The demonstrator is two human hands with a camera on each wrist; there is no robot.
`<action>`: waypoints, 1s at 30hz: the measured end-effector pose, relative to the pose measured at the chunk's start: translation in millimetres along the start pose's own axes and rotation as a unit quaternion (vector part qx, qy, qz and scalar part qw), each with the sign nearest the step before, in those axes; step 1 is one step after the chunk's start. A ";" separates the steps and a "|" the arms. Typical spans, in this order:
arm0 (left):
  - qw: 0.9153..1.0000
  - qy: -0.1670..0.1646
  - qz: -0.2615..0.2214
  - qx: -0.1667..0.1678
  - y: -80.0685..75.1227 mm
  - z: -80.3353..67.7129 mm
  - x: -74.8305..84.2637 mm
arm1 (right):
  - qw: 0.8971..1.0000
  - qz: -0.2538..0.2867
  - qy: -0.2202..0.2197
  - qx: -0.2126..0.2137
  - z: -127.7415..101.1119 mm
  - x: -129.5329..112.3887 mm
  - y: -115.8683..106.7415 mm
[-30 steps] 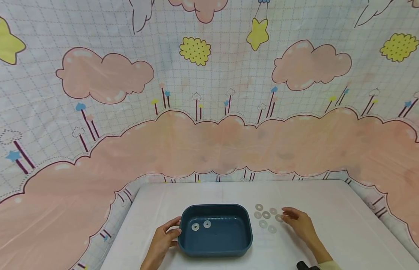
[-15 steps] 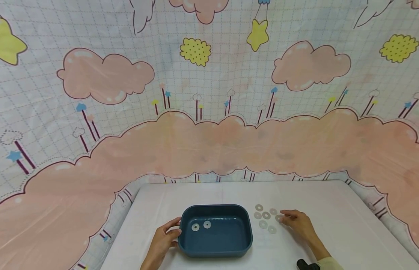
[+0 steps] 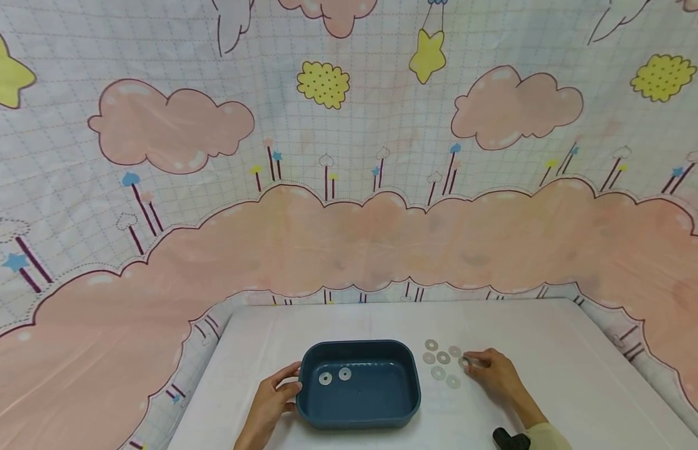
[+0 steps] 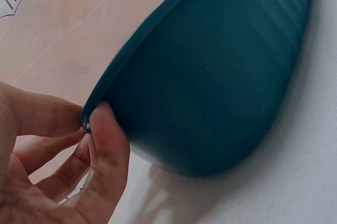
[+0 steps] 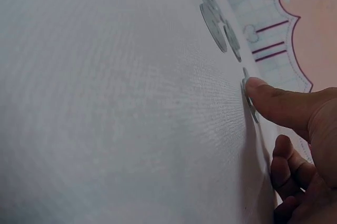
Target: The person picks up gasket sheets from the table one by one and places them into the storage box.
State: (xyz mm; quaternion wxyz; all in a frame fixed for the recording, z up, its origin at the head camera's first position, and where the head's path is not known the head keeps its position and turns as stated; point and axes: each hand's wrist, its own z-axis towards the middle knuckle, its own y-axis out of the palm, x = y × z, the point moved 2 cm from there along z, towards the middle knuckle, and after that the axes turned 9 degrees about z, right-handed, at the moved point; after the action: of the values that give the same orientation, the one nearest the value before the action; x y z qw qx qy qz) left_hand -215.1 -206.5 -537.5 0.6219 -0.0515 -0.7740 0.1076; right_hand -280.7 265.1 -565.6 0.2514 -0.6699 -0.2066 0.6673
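Note:
A dark blue plastic basin [image 3: 360, 400] stands on the white table with two metal washers, one of them a washer [image 3: 325, 378] at its left, lying inside. My left hand [image 3: 267, 400] grips the basin's left rim, thumb and fingers pinching the edge in the left wrist view. To the right of the basin several flat washers lie loosely grouped, such as a washer [image 3: 443, 357] near the middle. At the group's right edge, my right hand [image 3: 498, 375] has its index finger and thumb around one washer [image 5: 249, 97]. The thumb touches it in the right wrist view; the index fingertip is hidden there.
The white table [image 3: 326, 322] ends at a cloth backdrop [image 3: 349, 244] printed with clouds and stars. A black object [image 3: 511, 439] is at the right wrist by a pale sleeve [image 3: 546, 436].
The right index finger has come down and toward the thumb at the rightmost washer. The left hand, the basin and the other washers stay in place.

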 end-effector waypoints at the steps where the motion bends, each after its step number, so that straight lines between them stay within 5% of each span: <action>1: 1.000 -0.001 -0.001 0.001 0.0 -0.1 -0.1 | 1.000 -0.003 -0.002 0.001 0.4 -0.4 0.0; 30: 1.000 -0.006 0.001 -0.004 -1.4 0.1 -0.8 | 0.999 0.004 -0.027 0.018 -1.7 -0.2 1.6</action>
State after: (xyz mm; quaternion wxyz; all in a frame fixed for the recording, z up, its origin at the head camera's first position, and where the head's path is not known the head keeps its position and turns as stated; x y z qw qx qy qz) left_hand -215.0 -208.1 -538.0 0.6171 -0.0544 -0.7779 0.1053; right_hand -279.1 263.6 -566.4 0.2546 -0.6480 -0.1987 0.6898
